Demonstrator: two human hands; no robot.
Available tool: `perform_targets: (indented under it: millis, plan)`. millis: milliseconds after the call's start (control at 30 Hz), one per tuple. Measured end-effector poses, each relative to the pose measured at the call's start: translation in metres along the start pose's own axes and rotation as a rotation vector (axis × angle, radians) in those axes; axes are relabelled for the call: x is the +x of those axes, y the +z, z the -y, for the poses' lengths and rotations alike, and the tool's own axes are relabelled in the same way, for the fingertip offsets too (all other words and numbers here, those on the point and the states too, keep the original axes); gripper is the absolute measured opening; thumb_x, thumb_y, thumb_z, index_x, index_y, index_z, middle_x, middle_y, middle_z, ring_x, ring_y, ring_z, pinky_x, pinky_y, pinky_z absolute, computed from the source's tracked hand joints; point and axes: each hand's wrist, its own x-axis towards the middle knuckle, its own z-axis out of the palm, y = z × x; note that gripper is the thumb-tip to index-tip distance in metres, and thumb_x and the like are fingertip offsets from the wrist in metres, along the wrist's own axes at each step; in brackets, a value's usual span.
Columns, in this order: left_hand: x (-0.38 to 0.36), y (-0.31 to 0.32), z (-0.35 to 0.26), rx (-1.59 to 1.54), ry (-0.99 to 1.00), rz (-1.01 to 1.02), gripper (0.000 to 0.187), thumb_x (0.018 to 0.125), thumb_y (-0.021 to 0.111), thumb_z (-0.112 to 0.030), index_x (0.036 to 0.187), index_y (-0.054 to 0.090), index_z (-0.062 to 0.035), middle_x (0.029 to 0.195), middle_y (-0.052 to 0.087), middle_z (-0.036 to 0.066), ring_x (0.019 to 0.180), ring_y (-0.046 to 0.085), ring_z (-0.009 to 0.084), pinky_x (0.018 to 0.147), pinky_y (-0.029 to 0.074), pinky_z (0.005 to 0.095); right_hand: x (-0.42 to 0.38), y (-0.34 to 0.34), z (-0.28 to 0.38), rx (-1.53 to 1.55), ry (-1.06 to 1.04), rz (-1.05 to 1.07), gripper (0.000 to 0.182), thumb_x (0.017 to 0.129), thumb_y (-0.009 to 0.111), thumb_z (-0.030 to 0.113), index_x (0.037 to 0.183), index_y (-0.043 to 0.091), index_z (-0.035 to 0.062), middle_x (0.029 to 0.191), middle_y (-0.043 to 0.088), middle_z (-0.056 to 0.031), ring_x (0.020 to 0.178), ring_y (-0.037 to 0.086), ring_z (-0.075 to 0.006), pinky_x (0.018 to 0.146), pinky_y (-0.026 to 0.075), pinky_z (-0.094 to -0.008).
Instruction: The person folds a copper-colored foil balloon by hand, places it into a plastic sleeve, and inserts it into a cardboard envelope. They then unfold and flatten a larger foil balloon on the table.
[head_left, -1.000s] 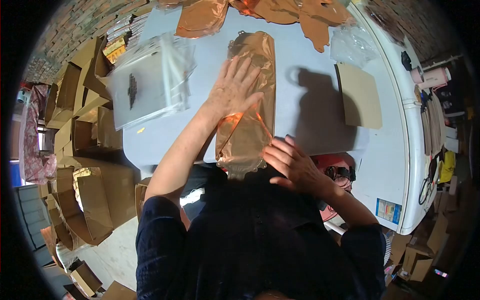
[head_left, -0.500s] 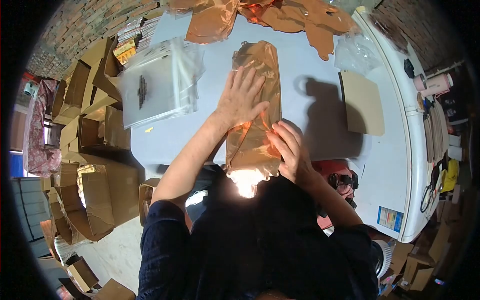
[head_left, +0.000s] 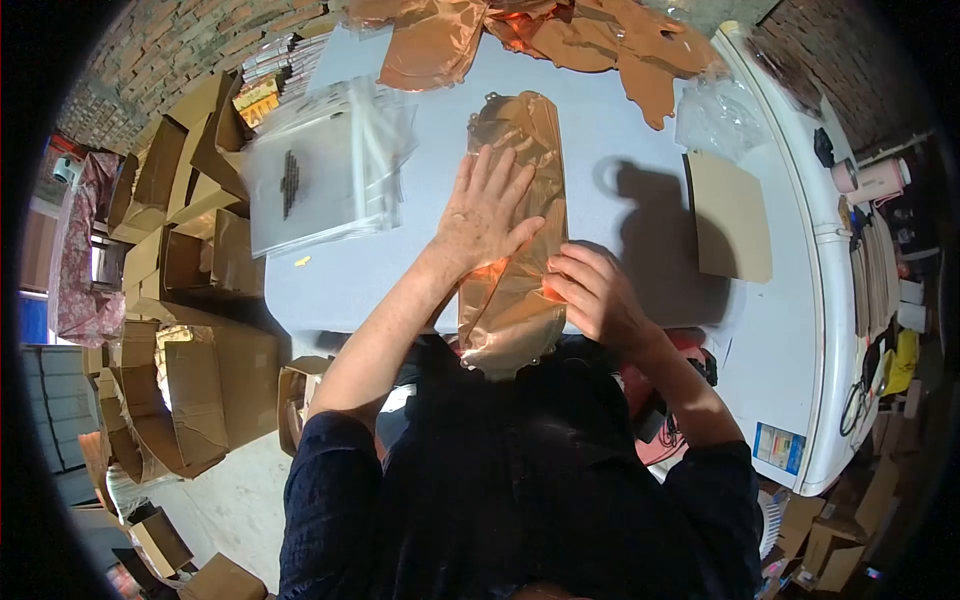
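No legible text; blue-and-white label (head_left: 779, 449) on white appliance (head_left: 765, 375), lettering on yellow pack (head_left: 257, 102): too small, blurred.

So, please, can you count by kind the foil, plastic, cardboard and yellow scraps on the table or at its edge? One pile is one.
Copper foil piece under the left hand: 1
Foil pile: 1
Clear bag pile: 1
Crumpled clear plastic: 1
Cardboard sheet: 1
Yellow scrap: 1
Total: 6

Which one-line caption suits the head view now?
Left hand flat on the foil, right hand at its edge.
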Motion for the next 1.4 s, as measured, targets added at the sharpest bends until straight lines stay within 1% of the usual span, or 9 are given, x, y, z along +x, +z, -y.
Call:
perform_targets:
  millis: [67,167,267,367,667,733,833,1133,1400]
  plan:
    - [-0.001,0.000,0.000,-0.014,-0.004,0.000,0.078,0.103,0.036,-0.064,0.157,0.039,-0.0084,0.163,0.031,0.022,0.154,0.018,0.0451,0.126,0.013,0.0579,-0.004,0.003,-0.003,0.016,-0.025,-0.022,0.038,0.077,0.072,0.008,0.115,0.068,0.0020,0.128,0.065,-0.0133,0.127,0.057,-0.0327,0.104,0.049,-0.0419]
    - [-0.001,0.002,0.000,-0.038,-0.004,-0.008,0.078,0.103,0.036,-0.064,0.157,0.039,-0.0080,0.163,0.031,0.022,0.154,0.018,0.0452,0.125,0.013,0.0582,-0.003,0.006,0.003,0.080,-0.052,-0.097,0.037,0.072,0.069,0.000,0.109,0.070,-0.0017,0.124,0.065,-0.0159,0.121,0.061,-0.0370,0.100,0.053,-0.0457]
    - [-0.001,0.003,0.001,-0.061,-0.002,-0.022,0.079,0.102,0.037,-0.065,0.156,0.040,-0.0075,0.163,0.032,0.023,0.154,0.019,0.0456,0.125,0.014,0.0588,0.003,0.004,0.007,0.157,-0.021,-0.143,0.034,0.074,0.068,-0.002,0.109,0.069,-0.0018,0.122,0.066,-0.0171,0.122,0.061,-0.0376,0.098,0.054,-0.0453]
    - [0.000,0.003,0.002,-0.061,0.000,-0.030,0.078,0.102,0.039,-0.064,0.156,0.042,-0.0071,0.162,0.032,0.023,0.153,0.021,0.0462,0.125,0.015,0.0592,0.006,0.002,0.003,0.190,-0.018,-0.080,0.036,0.079,0.067,-0.001,0.114,0.065,-0.0048,0.128,0.063,-0.0211,0.128,0.057,-0.0376,0.105,0.051,-0.0434]
    - [0.000,0.002,0.000,-0.067,-0.004,-0.030,0.075,0.104,0.039,-0.061,0.155,0.043,-0.0070,0.162,0.034,0.024,0.153,0.021,0.0465,0.125,0.015,0.0587,0.030,0.007,-0.026,-0.030,-0.103,-0.106,0.027,0.082,0.070,0.010,0.109,0.072,0.0021,0.119,0.070,-0.0107,0.120,0.063,-0.0262,0.099,0.051,-0.0440]
    - [0.000,0.002,0.001,-0.057,-0.004,-0.022,0.073,0.105,0.037,-0.060,0.156,0.042,-0.0073,0.162,0.033,0.023,0.153,0.021,0.0461,0.125,0.015,0.0583,0.036,0.008,-0.036,-0.009,-0.143,-0.104,0.026,0.083,0.070,0.010,0.108,0.073,0.0021,0.119,0.070,-0.0101,0.117,0.064,-0.0268,0.100,0.051,-0.0440]
    - [0.001,-0.001,0.000,-0.030,-0.041,0.051,0.072,0.106,0.032,-0.060,0.160,0.036,-0.0127,0.167,0.027,0.019,0.156,0.017,0.0407,0.127,0.011,0.0557,0.041,0.010,-0.044,0.043,-0.165,-0.104,0.029,0.084,0.069,0.011,0.112,0.073,0.0030,0.119,0.070,-0.0090,0.116,0.065,-0.0273,0.100,0.051,-0.0434]
    - [0.001,-0.003,-0.001,-0.052,-0.050,0.035,0.071,0.108,0.029,-0.057,0.162,0.030,-0.0115,0.167,0.027,0.018,0.157,0.016,0.0390,0.128,0.009,0.0534,0.042,0.013,-0.049,0.004,-0.194,-0.036,0.038,0.085,0.069,0.014,0.122,0.072,0.0061,0.127,0.069,-0.0073,0.122,0.063,-0.0283,0.103,0.049,-0.0429]
    - [0.012,-0.027,0.007,-0.482,-0.165,0.190,0.074,0.108,0.031,-0.056,0.164,0.020,-0.0096,0.171,0.018,0.015,0.160,0.003,0.0323,0.129,0.000,0.0488,0.038,0.017,-0.049,0.005,-0.146,-0.020,0.038,0.086,0.069,0.013,0.124,0.072,0.0072,0.129,0.070,-0.0079,0.125,0.062,-0.0266,0.105,0.048,-0.0428]
